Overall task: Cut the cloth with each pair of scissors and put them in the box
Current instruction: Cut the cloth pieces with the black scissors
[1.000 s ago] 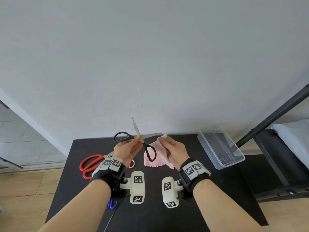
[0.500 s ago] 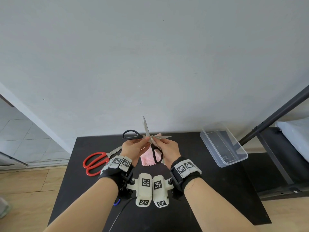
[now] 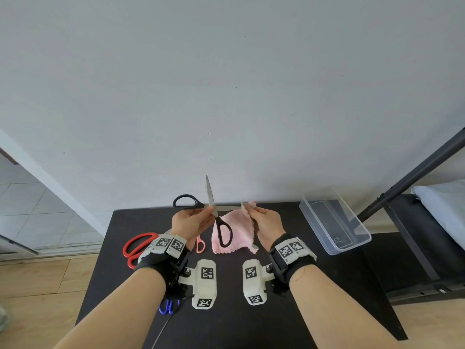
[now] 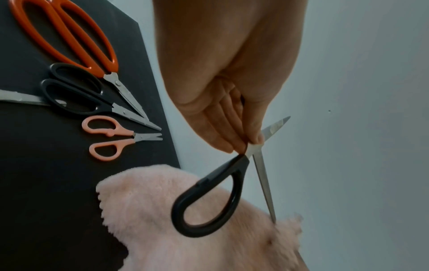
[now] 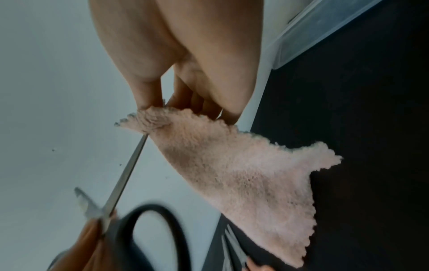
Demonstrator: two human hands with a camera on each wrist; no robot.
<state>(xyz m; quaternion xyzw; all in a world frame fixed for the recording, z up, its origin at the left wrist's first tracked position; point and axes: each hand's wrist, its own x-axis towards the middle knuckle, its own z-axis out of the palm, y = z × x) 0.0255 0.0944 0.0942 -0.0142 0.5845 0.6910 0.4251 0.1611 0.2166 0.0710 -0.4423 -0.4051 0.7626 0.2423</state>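
Observation:
My left hand (image 3: 193, 220) pinches a pair of black-handled scissors (image 3: 222, 230) near the pivot, above the table, blades spread wide. One blade points up at the wall, the other reaches right toward the cloth. In the left wrist view the scissors (image 4: 209, 201) hang below my fingers (image 4: 223, 135). My right hand (image 3: 264, 220) pinches the top corner of the pink fluffy cloth (image 3: 236, 235), which hangs down to the table. In the right wrist view the cloth (image 5: 243, 174) drapes from my fingertips (image 5: 148, 95), with a blade tip at its upper edge. The clear plastic box (image 3: 332, 222) stands at the right.
On the black table (image 3: 251, 311) lie red-handled scissors (image 3: 138, 245), small pink scissors (image 3: 200, 244) and blue-handled ones (image 3: 167, 306) near the front. The left wrist view also shows another black pair (image 4: 92, 99). A black metal frame (image 3: 415, 172) stands to the right.
My hands came close together half a second ago and have spread apart again. The cloth's top corner stays in my right hand and the scissors stay spread.

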